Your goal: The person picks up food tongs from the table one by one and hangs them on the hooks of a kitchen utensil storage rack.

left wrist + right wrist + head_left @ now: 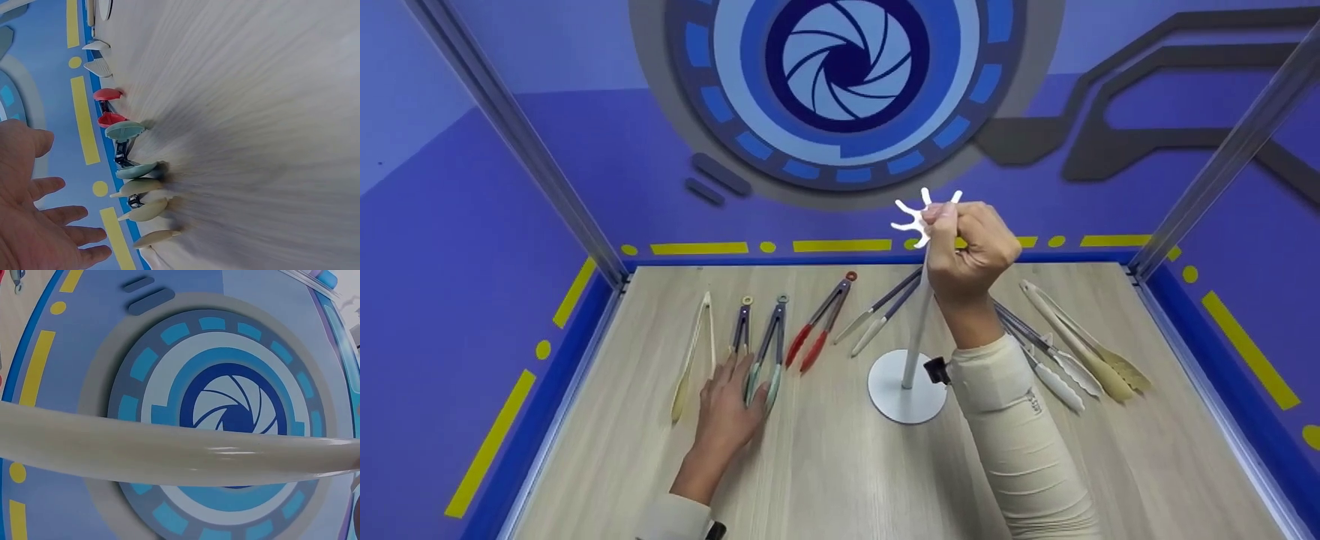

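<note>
A white stand with a round base and a crown of hooks rises from the wooden table. My right hand grips its top, thumb at the hooks and fingers curled. In the right wrist view the pole crosses the picture. My left hand hovers palm down with fingers extended, over the green-tipped tongs and the tongs with a yellow ring. Spread fingers holding nothing show in the left wrist view. Cream tongs lie left of this hand, red-tipped tongs to its right.
Tongs with grey handles lie behind the stand. Several more pairs, including beige tongs, fan out at the right, partly hidden by the right forearm. A blue patterned wall closes the back, with metal posts at both corners.
</note>
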A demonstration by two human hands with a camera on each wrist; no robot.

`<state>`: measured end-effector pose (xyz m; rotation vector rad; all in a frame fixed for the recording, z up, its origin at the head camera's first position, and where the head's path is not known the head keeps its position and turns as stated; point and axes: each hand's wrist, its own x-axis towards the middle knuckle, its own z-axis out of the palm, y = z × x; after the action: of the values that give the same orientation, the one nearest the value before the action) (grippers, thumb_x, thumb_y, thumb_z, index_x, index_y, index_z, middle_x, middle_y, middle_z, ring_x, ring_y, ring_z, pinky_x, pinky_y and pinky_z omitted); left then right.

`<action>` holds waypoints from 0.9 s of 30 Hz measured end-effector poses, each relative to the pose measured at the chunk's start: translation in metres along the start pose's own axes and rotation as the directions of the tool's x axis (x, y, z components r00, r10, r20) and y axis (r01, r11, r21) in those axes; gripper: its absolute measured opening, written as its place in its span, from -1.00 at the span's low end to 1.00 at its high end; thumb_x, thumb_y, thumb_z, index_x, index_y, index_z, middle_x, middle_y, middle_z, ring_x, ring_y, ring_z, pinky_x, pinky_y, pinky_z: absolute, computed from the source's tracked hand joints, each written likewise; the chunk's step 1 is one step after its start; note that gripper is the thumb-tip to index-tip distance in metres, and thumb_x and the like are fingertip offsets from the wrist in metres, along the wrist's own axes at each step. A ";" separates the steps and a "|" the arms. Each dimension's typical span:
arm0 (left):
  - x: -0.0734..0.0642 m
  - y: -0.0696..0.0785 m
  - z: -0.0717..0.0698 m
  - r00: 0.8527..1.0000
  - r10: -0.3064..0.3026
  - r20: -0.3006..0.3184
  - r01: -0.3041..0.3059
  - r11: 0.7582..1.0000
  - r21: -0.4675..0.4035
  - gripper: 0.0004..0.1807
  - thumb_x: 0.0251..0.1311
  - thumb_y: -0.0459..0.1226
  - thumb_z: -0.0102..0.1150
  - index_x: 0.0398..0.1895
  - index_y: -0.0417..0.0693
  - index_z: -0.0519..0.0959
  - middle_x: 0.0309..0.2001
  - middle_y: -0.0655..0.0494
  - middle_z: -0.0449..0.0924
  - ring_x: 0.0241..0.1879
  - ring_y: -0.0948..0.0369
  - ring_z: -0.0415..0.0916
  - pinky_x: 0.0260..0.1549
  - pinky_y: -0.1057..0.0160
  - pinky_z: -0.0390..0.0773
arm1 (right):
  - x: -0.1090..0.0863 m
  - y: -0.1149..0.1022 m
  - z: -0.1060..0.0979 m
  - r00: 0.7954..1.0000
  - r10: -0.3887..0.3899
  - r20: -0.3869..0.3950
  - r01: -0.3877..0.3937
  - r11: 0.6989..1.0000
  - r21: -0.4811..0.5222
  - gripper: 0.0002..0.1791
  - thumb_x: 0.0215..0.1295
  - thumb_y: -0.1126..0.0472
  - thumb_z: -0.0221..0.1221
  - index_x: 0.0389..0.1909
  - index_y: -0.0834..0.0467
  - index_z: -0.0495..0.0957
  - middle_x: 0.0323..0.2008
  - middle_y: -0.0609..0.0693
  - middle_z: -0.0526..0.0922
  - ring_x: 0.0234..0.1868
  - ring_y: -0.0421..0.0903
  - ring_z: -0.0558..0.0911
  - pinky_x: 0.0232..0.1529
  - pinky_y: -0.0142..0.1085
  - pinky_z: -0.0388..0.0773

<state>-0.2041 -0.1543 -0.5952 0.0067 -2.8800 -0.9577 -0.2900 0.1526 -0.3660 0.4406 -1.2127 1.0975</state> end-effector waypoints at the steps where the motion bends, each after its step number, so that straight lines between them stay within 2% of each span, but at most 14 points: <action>1: -0.001 -0.001 0.000 1.000 -0.005 0.001 0.005 1.000 0.003 -0.36 0.51 -0.10 0.21 0.57 -0.08 0.40 0.63 -0.30 0.24 0.62 -0.41 0.14 0.57 -0.42 0.13 | 0.000 0.000 0.000 1.000 0.001 0.001 -0.001 1.000 0.004 -0.66 0.17 0.51 0.15 -0.77 0.30 0.66 -0.68 0.20 0.68 -0.65 0.12 0.57 -0.32 -0.53 0.53; 6: -0.003 -0.003 0.000 1.000 -0.013 -0.015 0.013 1.000 0.003 -0.36 0.50 -0.10 0.22 0.56 -0.12 0.41 0.61 -0.33 0.27 0.61 -0.43 0.15 0.56 -0.44 0.13 | -0.001 0.001 0.002 1.000 0.004 0.017 -0.004 1.000 0.021 -0.65 0.18 0.51 0.15 -0.77 0.30 0.66 -0.68 0.21 0.69 -0.64 0.11 0.58 -0.34 -0.51 0.52; 14: -0.005 -0.007 0.001 0.999 -0.024 -0.025 0.025 0.999 0.024 -0.36 0.49 -0.08 0.24 0.54 -0.14 0.43 0.60 -0.33 0.29 0.59 -0.43 0.19 0.52 -0.47 0.17 | -0.002 0.004 0.002 1.000 0.003 -0.001 -0.003 1.000 0.031 -0.64 0.17 0.53 0.13 -0.79 0.31 0.63 -0.70 0.23 0.65 -0.66 0.12 0.54 -0.34 -0.52 0.49; 27: -0.002 -0.007 -0.004 0.999 -0.031 -0.031 0.031 0.999 0.007 -0.33 0.49 -0.06 0.25 0.56 -0.12 0.41 0.62 -0.31 0.27 0.61 -0.43 0.16 0.52 -0.49 0.15 | 0.001 0.004 0.002 1.000 0.015 -0.024 -0.014 0.999 0.053 -0.63 0.19 0.48 0.13 -0.80 0.33 0.60 -0.71 0.27 0.64 -0.66 0.13 0.53 -0.35 -0.52 0.53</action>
<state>-0.2019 -0.1626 -0.5962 0.0664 -2.8632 -0.9428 -0.2945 0.1536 -0.3655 0.4580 -1.1698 1.1463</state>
